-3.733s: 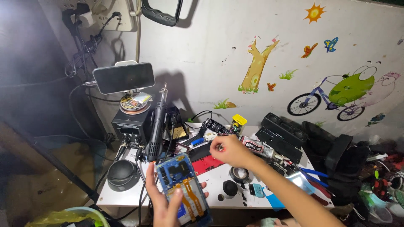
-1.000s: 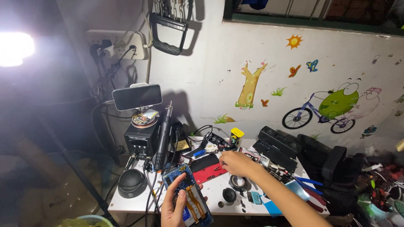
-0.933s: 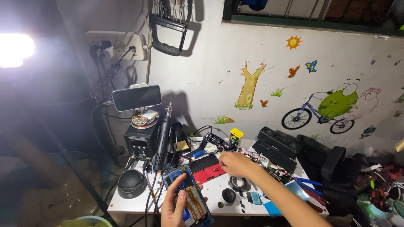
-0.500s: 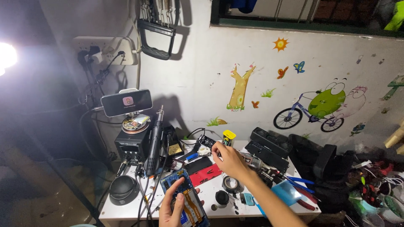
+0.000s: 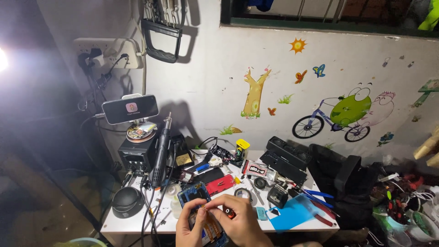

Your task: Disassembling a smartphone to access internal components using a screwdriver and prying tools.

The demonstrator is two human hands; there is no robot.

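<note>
- I have only one view: the camera on my head, above and a little back from the white worktable (image 5: pixel 137 224), looking forward and down.
- It tilts only partly down, so the painted wall (image 5: pixel 274 59) fills the upper half, from 10 to 2 o'clock, while the table lies low in the picture.
- My left hand (image 5: pixel 188 226) and right hand (image 5: pixel 240 224) sit at 6 o'clock, cut off by the bottom edge, nearest the lens.
- The phone on its stand (image 5: pixel 130 109) shows at 9 o'clock and the bicycle sticker (image 5: pixel 343 116) at 3 o'clock, both farther off.
- A bright lamp glare (image 5: pixel 1 59) enters at the left edge.
- With no second view, nothing is shared.
</note>
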